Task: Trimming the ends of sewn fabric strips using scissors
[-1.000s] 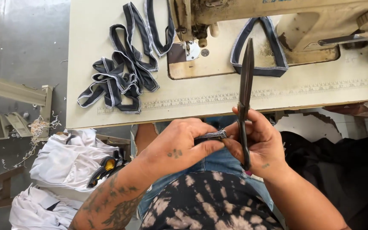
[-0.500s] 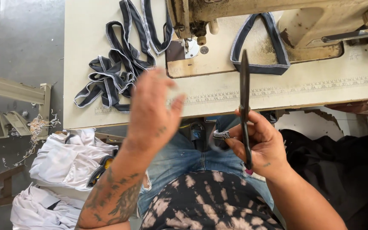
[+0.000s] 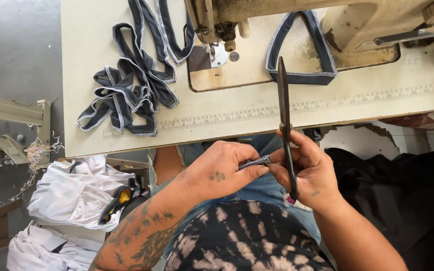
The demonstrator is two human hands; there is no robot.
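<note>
A small piece of gray strap [image 3: 255, 162] with white stitching on its edge is pinched between the fingertips of the left hand [image 3: 217, 173] and the right hand [image 3: 307, 168]. Only a short bit shows between the 2 sets of fingers, lying almost flat. A pair of long dark scissors [image 3: 285, 125] sits in the right hand, blades shut. The blades point up and away from the fingers. The handle end pokes out below the right palm.

Dark grey straps [image 3: 126, 85] edged white; cream table [image 3: 327, 108]; scissors [image 3: 285, 125] seemingly black.
</note>
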